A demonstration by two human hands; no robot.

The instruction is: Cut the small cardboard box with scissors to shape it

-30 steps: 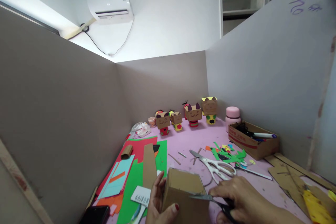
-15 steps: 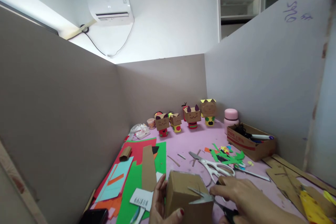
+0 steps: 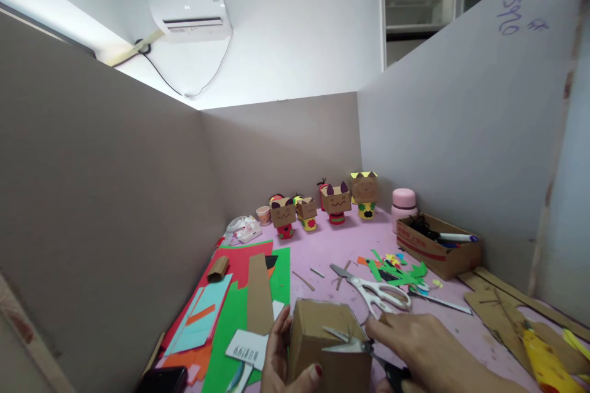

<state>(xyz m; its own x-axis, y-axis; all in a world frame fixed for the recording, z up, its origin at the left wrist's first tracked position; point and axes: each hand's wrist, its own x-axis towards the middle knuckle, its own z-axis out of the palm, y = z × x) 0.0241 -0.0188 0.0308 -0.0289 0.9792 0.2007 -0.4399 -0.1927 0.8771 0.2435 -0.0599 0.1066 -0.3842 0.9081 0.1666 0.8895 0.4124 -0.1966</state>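
The left hand (image 3: 281, 361) grips a cardboard box (image 3: 335, 367) on its left side, and I see the right hand (image 3: 415, 344) clasping black-handled scissors (image 3: 354, 346), blades parted.

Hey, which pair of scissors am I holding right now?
The black-handled scissors, gripped in your right hand, blades spread in front of the cardboard box. The white-handled scissors lie on the pinkish tabletop.

White scissors (image 3: 357, 283) obstruct rightward passage beyond the cardboard box (image 3: 343, 369); farther back, tabletop (image 3: 341, 244) lies open.
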